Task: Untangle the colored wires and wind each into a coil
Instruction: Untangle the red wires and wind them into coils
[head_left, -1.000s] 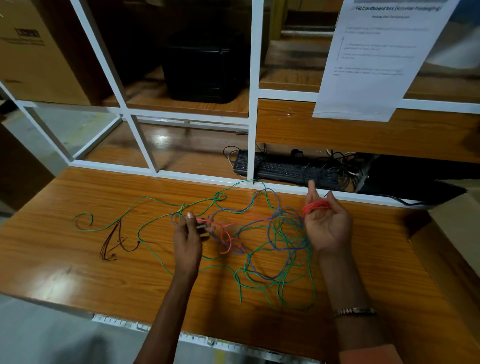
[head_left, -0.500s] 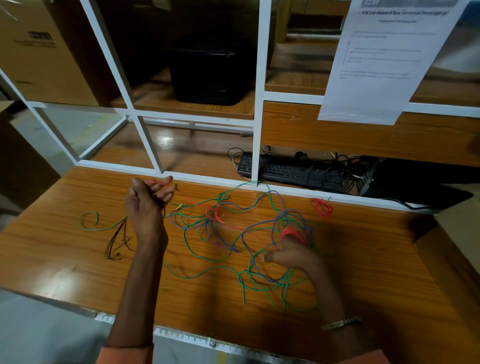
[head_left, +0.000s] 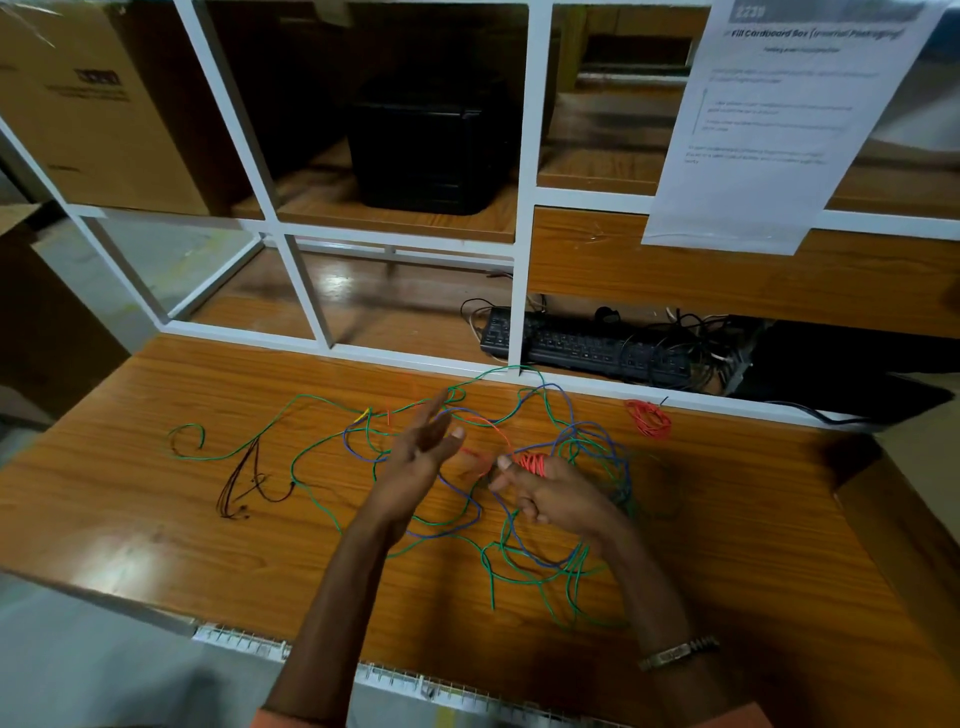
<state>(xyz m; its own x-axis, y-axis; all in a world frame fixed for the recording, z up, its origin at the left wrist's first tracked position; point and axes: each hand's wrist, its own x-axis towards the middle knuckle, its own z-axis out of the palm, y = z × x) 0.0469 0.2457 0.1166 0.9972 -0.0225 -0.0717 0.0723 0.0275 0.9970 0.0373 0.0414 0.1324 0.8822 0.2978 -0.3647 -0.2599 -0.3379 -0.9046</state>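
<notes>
A tangle of green wire (head_left: 311, 457) and blue wire (head_left: 457, 525) is spread over the wooden table (head_left: 156, 545). My right hand (head_left: 556, 499) sits over the tangle with red wire (head_left: 531, 462) wound round its curled fingers. A loose red strand runs from there up and left toward my left hand (head_left: 423, 447). That hand hovers just left of the right one, blurred, fingers straight; I see no wire gripped in it. A finished small red coil (head_left: 648, 419) lies at the back right. A dark brown wire (head_left: 244, 483) lies apart at the left.
A white metal frame (head_left: 519, 208) borders the table's back edge, with a black keyboard (head_left: 587, 348) and cables behind it. A paper sheet (head_left: 769, 130) hangs at the upper right. Cardboard boxes stand at the upper left (head_left: 78, 104) and the right edge (head_left: 904, 519).
My left hand has swung from the left side of the table back to the centre, beside the right hand. The right hand has kept the red wire on its fingers and stayed over the tangle.
</notes>
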